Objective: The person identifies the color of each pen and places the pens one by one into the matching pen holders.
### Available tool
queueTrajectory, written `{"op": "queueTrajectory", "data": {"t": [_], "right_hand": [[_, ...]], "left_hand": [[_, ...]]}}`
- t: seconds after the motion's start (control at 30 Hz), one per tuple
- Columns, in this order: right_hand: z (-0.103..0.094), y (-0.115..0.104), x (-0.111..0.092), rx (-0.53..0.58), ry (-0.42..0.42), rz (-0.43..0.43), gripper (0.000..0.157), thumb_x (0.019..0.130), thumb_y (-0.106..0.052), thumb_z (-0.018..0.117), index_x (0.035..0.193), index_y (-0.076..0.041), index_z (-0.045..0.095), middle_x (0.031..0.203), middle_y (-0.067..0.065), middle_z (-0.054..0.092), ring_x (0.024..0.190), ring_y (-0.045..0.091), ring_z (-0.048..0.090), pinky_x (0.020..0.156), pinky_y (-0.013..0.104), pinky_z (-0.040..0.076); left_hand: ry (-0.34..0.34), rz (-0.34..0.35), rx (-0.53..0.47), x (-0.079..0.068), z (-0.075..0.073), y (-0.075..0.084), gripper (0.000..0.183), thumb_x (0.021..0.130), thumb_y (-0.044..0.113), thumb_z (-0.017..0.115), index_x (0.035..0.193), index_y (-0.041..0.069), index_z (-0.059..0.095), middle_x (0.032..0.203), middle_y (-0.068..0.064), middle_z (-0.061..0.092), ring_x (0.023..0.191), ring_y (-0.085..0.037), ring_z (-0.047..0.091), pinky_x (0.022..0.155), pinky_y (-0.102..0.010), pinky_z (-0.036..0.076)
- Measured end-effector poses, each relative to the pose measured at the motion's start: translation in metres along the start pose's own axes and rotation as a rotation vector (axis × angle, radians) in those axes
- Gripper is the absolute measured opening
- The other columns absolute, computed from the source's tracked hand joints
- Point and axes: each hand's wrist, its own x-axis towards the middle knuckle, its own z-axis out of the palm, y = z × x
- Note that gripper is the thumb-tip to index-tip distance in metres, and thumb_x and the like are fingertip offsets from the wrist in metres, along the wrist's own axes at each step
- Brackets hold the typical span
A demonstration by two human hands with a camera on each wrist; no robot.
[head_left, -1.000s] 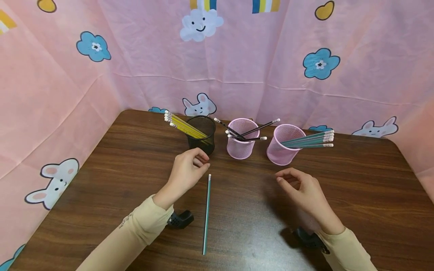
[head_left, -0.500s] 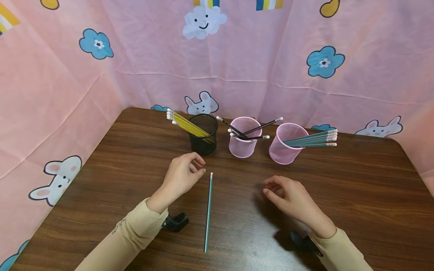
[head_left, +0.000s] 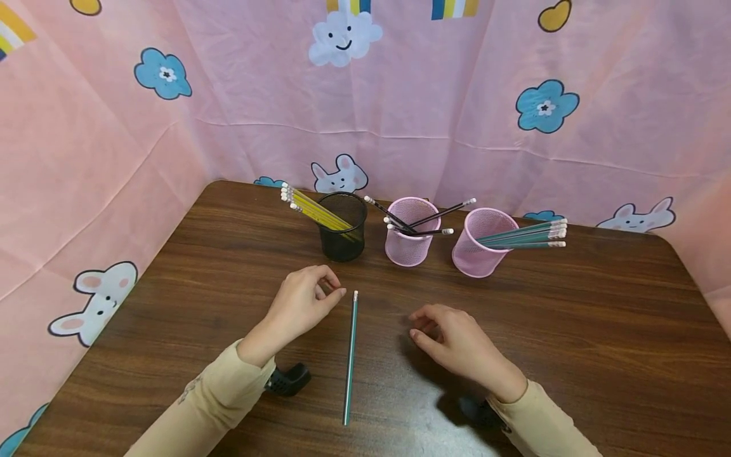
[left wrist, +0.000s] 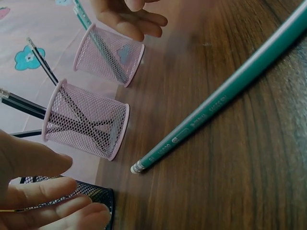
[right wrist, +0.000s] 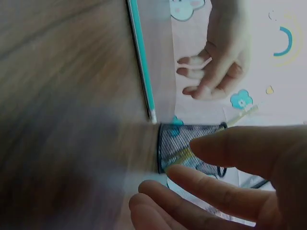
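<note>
A green pencil (head_left: 351, 358) with a white eraser lies lengthwise on the wooden table, its eraser end away from me. Just left of that end hovers my left hand (head_left: 302, 298), fingers loosely bent around nothing. My right hand (head_left: 457, 343) is over the table to the pencil's right, also holding nothing, its fingers relaxed. In the left wrist view the same pencil (left wrist: 216, 100) shows printed lettering along its side. Neither hand touches it.
Along the back stand a black mesh cup (head_left: 341, 244) with yellow pencils, a pink mesh cup (head_left: 407, 252) with black pencils, and another pink cup (head_left: 476, 260) with green pencils. A patterned pink cloth (head_left: 400, 82) hangs behind the table (head_left: 599, 317).
My right hand has moved left and nearer to me, from below the right pink cup toward the green pencil. My left hand has drawn back slightly from the black cup.
</note>
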Motion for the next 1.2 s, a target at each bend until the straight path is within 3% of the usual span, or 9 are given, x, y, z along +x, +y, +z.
{"op": "queueTrajectory", "data": {"t": [0.23,0.47,0.83,1.0,1.2], "right_hand": [[0.017,-0.017,0.01,-0.043,0.0,-0.022,0.015,0.085,-0.014,0.069,0.097,-0.006,0.068,0.087,0.002,0.067,0.073,0.013,0.064,0.063,0.024,0.049],[0.032,-0.032,0.021,-0.093,-0.02,0.042,0.028,0.084,-0.022,0.071,0.106,-0.005,0.065,0.08,-0.001,0.063,0.065,0.01,0.056,0.056,0.024,0.045],[0.049,-0.047,0.027,-0.136,-0.088,0.059,0.043,0.084,-0.031,0.073,0.111,0.0,0.061,0.087,0.006,0.063,0.072,0.018,0.062,0.058,0.03,0.048],[0.053,-0.057,0.031,-0.226,-0.154,0.063,0.053,0.084,-0.037,0.072,0.116,0.004,0.061,0.098,0.012,0.062,0.081,0.025,0.065,0.066,0.037,0.054],[0.056,-0.065,0.035,-0.288,-0.166,0.059,0.05,0.082,-0.037,0.075,0.109,0.004,0.064,0.09,0.009,0.058,0.069,0.021,0.06,0.055,0.033,0.05]], "left_hand": [[0.001,0.015,0.008,-0.003,0.0,-0.002,0.008,0.087,0.014,0.068,0.082,0.008,0.066,0.078,-0.003,0.066,0.06,-0.007,0.058,0.059,-0.027,0.047],[0.01,0.016,0.012,-0.005,-0.002,-0.002,0.01,0.088,0.015,0.067,0.08,0.009,0.066,0.075,-0.002,0.065,0.061,-0.007,0.057,0.059,-0.026,0.048],[0.018,0.018,-0.006,-0.004,-0.003,0.001,0.012,0.089,0.016,0.066,0.08,0.009,0.066,0.076,-0.002,0.065,0.061,-0.007,0.056,0.059,-0.027,0.047],[0.011,0.009,-0.014,-0.003,-0.003,0.004,0.012,0.089,0.016,0.065,0.081,0.009,0.066,0.075,-0.002,0.065,0.06,-0.007,0.057,0.059,-0.027,0.047],[0.005,0.0,-0.012,-0.004,-0.002,0.004,0.011,0.089,0.017,0.066,0.081,0.009,0.067,0.076,-0.002,0.065,0.061,-0.007,0.056,0.059,-0.027,0.047]]}}
